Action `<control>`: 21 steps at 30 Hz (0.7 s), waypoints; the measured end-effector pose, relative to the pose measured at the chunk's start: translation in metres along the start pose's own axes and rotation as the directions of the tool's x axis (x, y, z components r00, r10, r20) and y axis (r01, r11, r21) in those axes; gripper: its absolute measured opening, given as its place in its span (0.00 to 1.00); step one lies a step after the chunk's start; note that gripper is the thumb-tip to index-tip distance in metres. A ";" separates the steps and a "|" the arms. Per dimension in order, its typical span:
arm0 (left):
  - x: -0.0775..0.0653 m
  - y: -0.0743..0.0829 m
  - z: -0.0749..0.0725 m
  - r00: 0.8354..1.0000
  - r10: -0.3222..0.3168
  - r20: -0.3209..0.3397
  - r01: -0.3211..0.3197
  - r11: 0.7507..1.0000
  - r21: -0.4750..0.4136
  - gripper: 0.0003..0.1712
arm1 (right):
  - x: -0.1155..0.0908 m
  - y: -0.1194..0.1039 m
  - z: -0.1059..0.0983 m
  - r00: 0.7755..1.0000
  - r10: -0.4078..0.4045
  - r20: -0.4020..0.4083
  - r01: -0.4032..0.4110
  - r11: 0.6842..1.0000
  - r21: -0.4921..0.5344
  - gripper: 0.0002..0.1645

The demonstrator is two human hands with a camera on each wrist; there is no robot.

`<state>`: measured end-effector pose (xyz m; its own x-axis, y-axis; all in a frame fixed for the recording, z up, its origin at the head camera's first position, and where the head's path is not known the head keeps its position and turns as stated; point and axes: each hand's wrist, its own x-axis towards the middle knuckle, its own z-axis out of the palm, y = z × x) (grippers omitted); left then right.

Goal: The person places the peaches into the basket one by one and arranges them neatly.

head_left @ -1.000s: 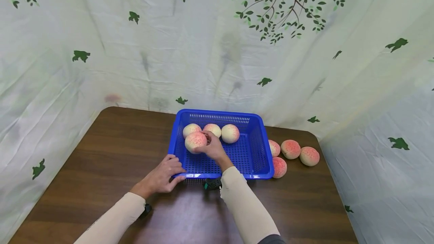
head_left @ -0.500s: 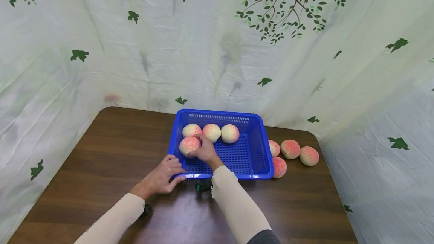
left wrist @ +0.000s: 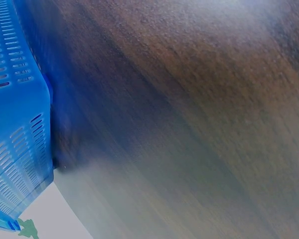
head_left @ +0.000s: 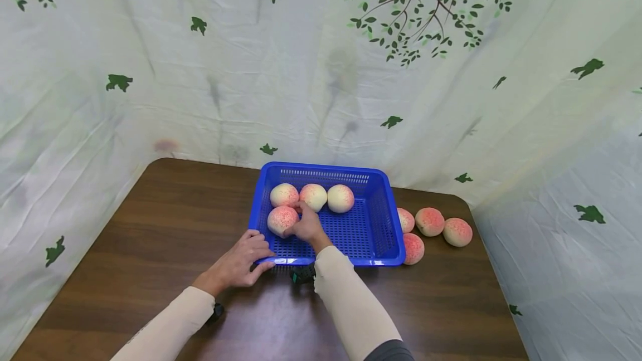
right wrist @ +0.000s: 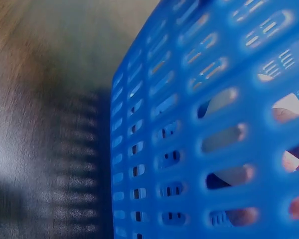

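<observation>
Head view, clock centred on the blue slotted plastic basket, which sat on the brown wood-grain table: left hand was at 7–8 o'clock, gripping the near-left corner, fingers over the rim, thumb along the near edge. Probably bracing it so the basket wouldn't slide while the other hand worked inside. Speckled peach was inside at about 9, between the right hand's thumb and fingers. Right hand came over the near wall and pinched it from its 3 o'clock side, which seemed to leave the far side free for close placement. Couldn't tell if that peach bore on the basket floor. Row of three peaches ran along the far side from 10 through 11 to about 1; looked like packing from the far-left corner, gap kept toward 3–5. Outside, four loose peaches lay on the table around 3–4, one partly hidden by the basket wall; likely parked there for short right-hand reach. No brand, label or writing readable on basket, fruit or leaf-print backdrop.
</observation>
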<state>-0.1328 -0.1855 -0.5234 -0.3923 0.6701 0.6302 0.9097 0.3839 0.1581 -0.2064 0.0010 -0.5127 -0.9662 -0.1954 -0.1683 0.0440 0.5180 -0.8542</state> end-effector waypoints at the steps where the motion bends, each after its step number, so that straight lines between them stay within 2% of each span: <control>1: 0.000 0.000 0.000 1.000 0.002 -0.001 -0.002 1.000 0.002 0.06 | 0.000 0.000 0.000 1.000 0.000 0.000 0.000 1.000 -0.002 0.44; 9: 0.001 0.000 0.000 1.000 0.011 -0.012 -0.011 1.000 0.003 0.04 | 0.001 0.002 0.000 1.000 -0.011 0.008 0.011 1.000 -0.002 0.45; 17: 0.001 0.003 -0.001 0.999 -0.036 0.036 0.036 0.999 0.013 0.08 | -0.002 0.001 -0.002 1.000 -0.001 0.017 0.001 1.000 0.024 0.44; 21: 0.000 0.002 -0.001 0.999 -0.029 0.034 0.029 0.999 0.014 0.04 | -0.003 0.001 -0.002 1.000 -0.005 0.017 0.004 1.000 0.019 0.43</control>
<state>-0.1308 -0.1853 -0.5221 -0.4232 0.6800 0.5988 0.8961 0.4116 0.1659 -0.2044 0.0033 -0.5120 -0.9620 -0.2117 -0.1725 0.0446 0.5014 -0.8641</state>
